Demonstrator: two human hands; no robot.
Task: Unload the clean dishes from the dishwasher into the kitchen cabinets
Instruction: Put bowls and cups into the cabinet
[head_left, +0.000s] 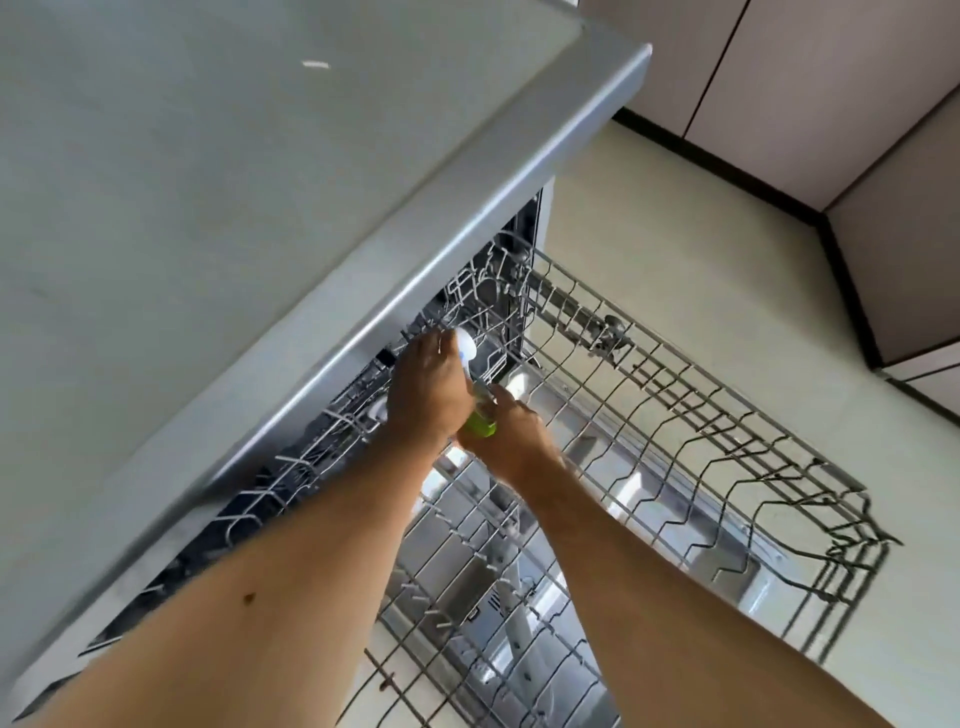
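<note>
Utensils (475, 400), white and green, gripped by both left hand (428, 392) and right hand (511, 434), could snag rack (675, 415) wires beneath if lifted askew.

The table (208, 182) overhangs the dishwasher's mouth on my left. The upper rack (675, 415) is pulled out from under its edge, above the open door (748, 571). My left hand (426, 400) and right hand (509, 441) meet at the rack's inner end, cabinets (883, 130) beyond.

Pale cream floor (701, 249), grey countertop (208, 182), beige cabinet doors (810, 88) above dark plinth (727, 171).
</note>
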